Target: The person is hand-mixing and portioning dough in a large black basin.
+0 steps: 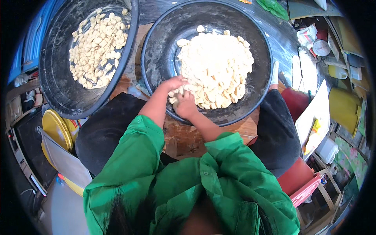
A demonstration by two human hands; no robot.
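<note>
Lumps point(227, 84) lie in one basin point(161, 47) and in a second basin point(56, 78) to its left

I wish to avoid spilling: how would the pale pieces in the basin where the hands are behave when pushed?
The pale pieces would probably slide apart rather than move as one, since they lie as a loose heap. Rolling far seems unlikely, as many look uneven in shape. Each is probably light, being small beside the right hand.

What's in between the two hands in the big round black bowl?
A few pale lumps lie between the left hand and the right hand, inside the round black bowl. The head view shows it.
</note>
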